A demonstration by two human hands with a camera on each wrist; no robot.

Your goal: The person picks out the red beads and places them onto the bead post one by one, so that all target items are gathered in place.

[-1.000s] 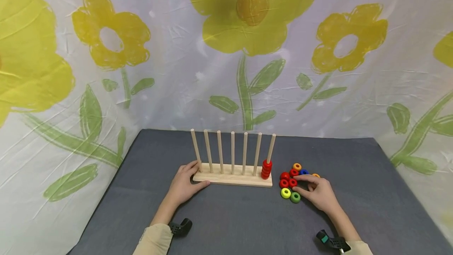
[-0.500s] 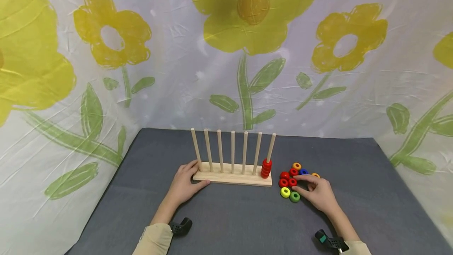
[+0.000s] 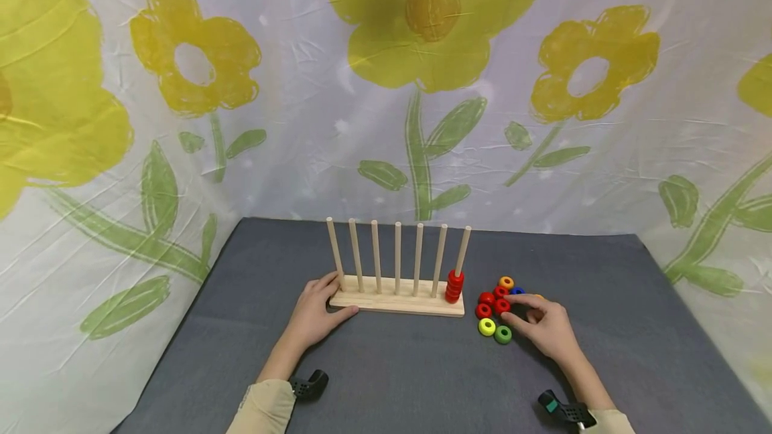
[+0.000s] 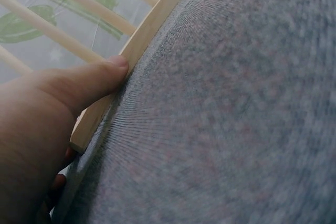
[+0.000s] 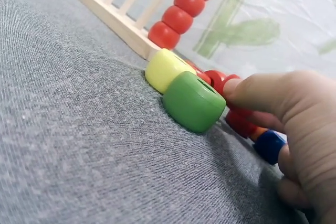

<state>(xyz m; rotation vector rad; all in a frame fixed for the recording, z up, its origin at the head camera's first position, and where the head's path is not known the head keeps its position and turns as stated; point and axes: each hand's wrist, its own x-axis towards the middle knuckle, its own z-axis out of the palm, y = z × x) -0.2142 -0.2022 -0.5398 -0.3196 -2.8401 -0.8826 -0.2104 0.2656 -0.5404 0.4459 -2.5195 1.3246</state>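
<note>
A wooden peg rack (image 3: 395, 301) with several upright pegs stands on the dark cloth. My left hand (image 3: 312, 313) grips its left end, the thumb along the front edge of the base (image 4: 139, 43) and the fingers around the end. Several red beads (image 3: 454, 286) are stacked on the rightmost peg. Right of the rack, my right hand (image 3: 547, 330) pinches a red bead (image 3: 502, 307) between thumb and forefinger, low among the loose beads. In the right wrist view a green bead (image 5: 194, 102) partly hides the group behind it.
Around the pinched bead lie other red beads (image 3: 483, 311), a yellow bead (image 3: 486, 327), a green one, an orange bead (image 3: 506, 283) and a blue bead (image 3: 517, 291), partly behind the right hand. A flowered cloth backdrop (image 3: 289, 153) rises behind the table.
The pinched red bead has shifted slightly right and away from its red neighbour, together with my right fingertips. My left hand and the rack stay in place.
</note>
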